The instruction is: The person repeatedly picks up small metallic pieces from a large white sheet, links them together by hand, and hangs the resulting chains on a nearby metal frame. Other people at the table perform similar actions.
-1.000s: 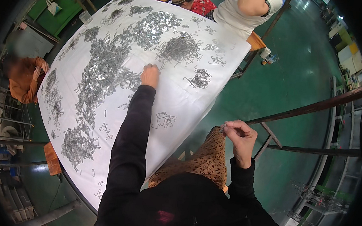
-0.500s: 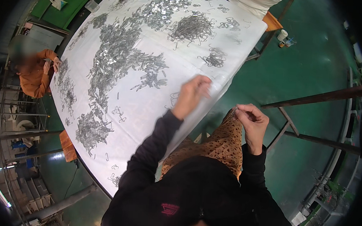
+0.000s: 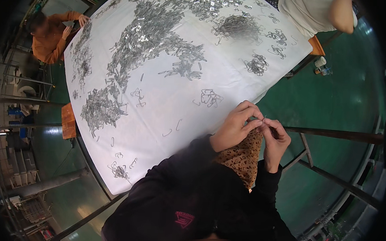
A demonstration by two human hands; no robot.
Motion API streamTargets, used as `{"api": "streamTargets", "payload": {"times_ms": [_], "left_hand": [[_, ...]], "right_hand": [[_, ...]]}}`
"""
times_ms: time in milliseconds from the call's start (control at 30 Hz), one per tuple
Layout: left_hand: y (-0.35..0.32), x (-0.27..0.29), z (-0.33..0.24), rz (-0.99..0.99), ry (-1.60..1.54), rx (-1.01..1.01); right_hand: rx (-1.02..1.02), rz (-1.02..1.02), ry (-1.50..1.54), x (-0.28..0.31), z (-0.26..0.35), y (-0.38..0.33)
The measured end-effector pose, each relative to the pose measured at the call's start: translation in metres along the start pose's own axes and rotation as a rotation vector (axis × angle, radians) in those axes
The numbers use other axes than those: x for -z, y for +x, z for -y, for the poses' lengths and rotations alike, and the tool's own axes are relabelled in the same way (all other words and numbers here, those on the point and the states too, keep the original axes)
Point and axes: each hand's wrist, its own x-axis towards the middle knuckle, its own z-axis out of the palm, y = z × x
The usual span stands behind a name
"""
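Note:
Over my lap, just off the table's near right edge, my left hand [image 3: 237,127] and my right hand [image 3: 275,142] meet fingertip to fingertip. Both are closed in a pinch. Whatever lies between the fingertips is too small to make out. Closest to them on the white-covered table [image 3: 155,151] is a small cluster of bent wire hooks [image 3: 210,98]. Two loose wire hooks [image 3: 179,124] lie nearer to my left sleeve. A long heap of small grey metal pieces [image 3: 140,38] spreads across the table's middle.
A darker pile of wire hooks [image 3: 238,28] lies at the far right, with smaller clusters beside it. A person in orange [image 3: 52,37] works at the left edge. Another person's pale shirt [image 3: 307,15] shows at the far right. Dark metal bars [image 3: 338,135] stand right of my hands.
My left hand has come from over the table's edge to my right hand, and their fingertips now meet. The view has shifted, and more of the far right person shows.

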Motion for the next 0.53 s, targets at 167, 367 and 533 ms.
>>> {"api": "streamTargets", "payload": {"times_ms": [167,367,533], "left_hand": [[-0.01,0.008,-0.001,-0.029,-0.072,0.034],[-0.035,0.017,0.005,-0.015,0.032,0.09],[-0.055,0.02,0.022,-0.021,0.144,0.043]], "right_hand": [[-0.003,0.116,-0.082,-0.003,0.012,0.008],[0.038,0.324,-0.257,-0.037,0.006,0.083],[0.425,0.796,-0.812,-0.163,-0.111,0.156]]}}
